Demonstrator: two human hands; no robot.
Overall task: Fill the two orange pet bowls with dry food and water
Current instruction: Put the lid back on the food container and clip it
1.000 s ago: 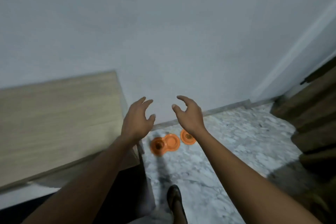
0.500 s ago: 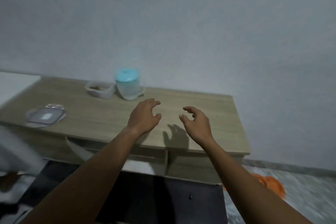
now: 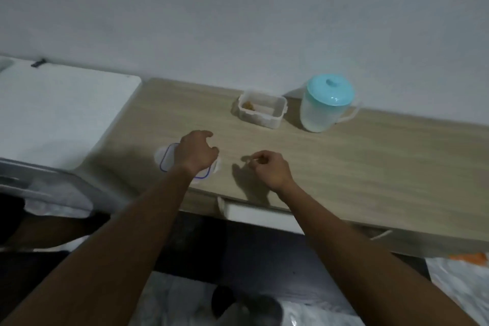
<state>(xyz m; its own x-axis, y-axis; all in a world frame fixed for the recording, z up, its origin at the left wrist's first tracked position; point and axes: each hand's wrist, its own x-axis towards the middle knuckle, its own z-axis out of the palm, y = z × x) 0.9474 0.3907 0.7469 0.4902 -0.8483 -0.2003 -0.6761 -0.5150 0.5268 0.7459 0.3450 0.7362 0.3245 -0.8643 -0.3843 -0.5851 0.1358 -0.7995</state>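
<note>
A clear plastic food container (image 3: 262,109) with a little brown dry food stands lidless at the back of the wooden counter (image 3: 370,161). Right of it is a clear water jug (image 3: 324,106) with a turquoise lid. The container's clear lid (image 3: 165,159) with a blue seal lies flat on the counter, partly hidden under my left hand (image 3: 197,152), which hovers with loosely curled fingers and holds nothing. My right hand (image 3: 270,168) hangs beside it above the counter, fingers loosely curled, empty. Only an orange sliver of a pet bowl (image 3: 469,258) shows on the floor at the right edge.
A white appliance top (image 3: 58,111) adjoins the counter on the left. A white drawer front (image 3: 259,216) sits under the counter edge. Below are a dark cabinet front, marble floor and my foot (image 3: 225,302). A plain wall rises behind.
The view swung left from the floor bowls to the counter. The container, jug and lid came into view; both hands dropped toward the countertop, the left now over the lid.
</note>
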